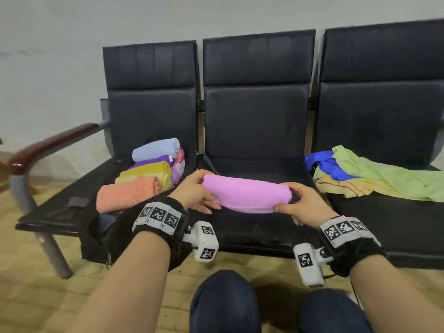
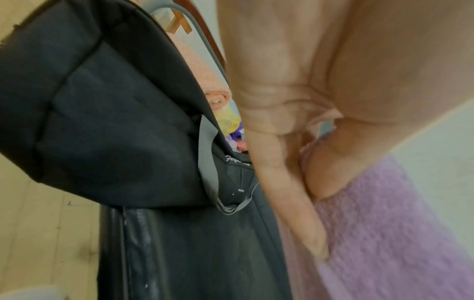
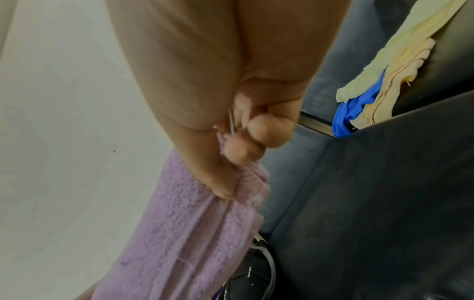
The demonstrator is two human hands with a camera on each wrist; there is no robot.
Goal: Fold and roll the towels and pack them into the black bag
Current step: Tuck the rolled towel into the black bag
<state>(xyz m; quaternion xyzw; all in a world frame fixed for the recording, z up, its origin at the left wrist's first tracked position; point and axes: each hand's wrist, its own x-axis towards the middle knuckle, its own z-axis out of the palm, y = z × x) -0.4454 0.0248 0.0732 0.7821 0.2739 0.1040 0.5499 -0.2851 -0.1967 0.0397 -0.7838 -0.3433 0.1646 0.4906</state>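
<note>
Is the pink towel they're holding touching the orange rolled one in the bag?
Apart. The head view shows the pink towel held over the middle seat, with the left hand and dark seat between it and the orange roll.

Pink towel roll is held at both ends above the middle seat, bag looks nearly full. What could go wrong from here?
1. The pink towel is gripped only at its ends by the left hand and right hand; its middle could sag and unroll.
2. The black bag already holds a stack of rolls, the orange roll nearest; squeezing another in may dislodge them.
3. The bag's flap overhangs the seat edge, so it might slip.
</note>
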